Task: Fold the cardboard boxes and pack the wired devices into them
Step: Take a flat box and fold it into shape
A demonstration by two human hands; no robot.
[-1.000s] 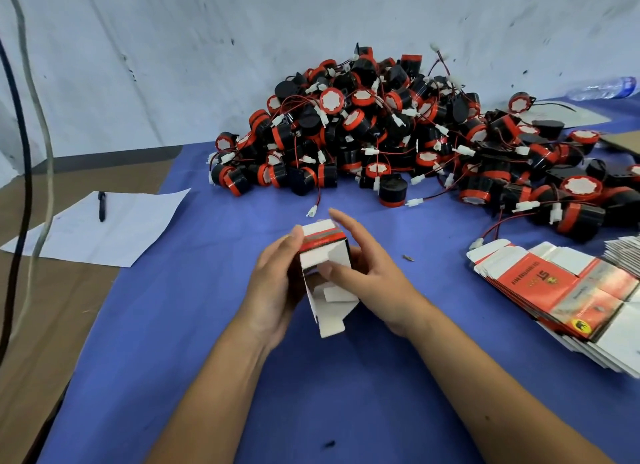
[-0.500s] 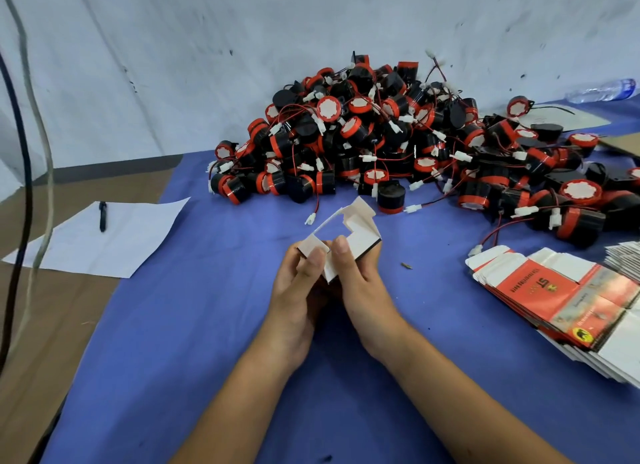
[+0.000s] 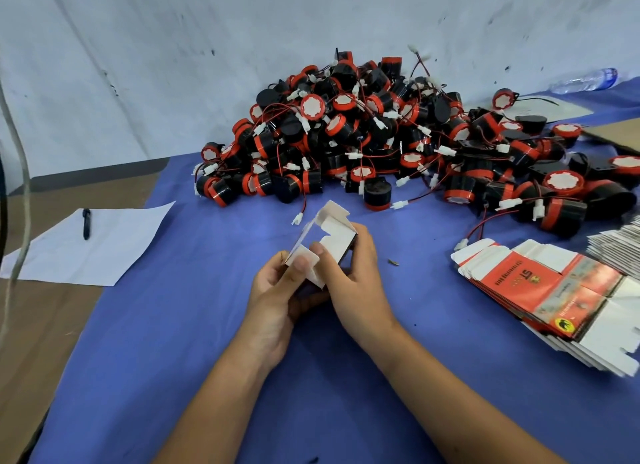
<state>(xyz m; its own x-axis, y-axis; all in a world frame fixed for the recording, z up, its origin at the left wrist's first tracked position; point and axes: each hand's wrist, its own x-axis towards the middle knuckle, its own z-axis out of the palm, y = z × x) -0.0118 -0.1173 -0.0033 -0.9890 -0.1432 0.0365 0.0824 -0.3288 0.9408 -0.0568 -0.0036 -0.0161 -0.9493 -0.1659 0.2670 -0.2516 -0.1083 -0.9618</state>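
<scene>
A small white cardboard box (image 3: pixel 334 233) sits between both hands above the blue cloth, its open end tilted up and away with its flaps standing out. My left hand (image 3: pixel 277 297) grips its lower left side, thumb pressed on a white flap. My right hand (image 3: pixel 349 276) wraps around the right side, thumb on the same flap area. Behind lies a big heap of black-and-red wired devices (image 3: pixel 381 134) with white connectors. A fanned stack of flat red-and-white box blanks (image 3: pixel 554 290) lies at the right.
The blue cloth (image 3: pixel 173 359) covers the table; bare brown table shows at the left. A white sheet (image 3: pixel 104 249) with a black pen (image 3: pixel 86 223) lies at the left. A plastic bottle (image 3: pixel 585 80) lies far right by the wall. Cables hang at the left edge.
The box was turned over from open end down to open end up and away. Both hands shifted lower on it, and the thumbs now press a flap.
</scene>
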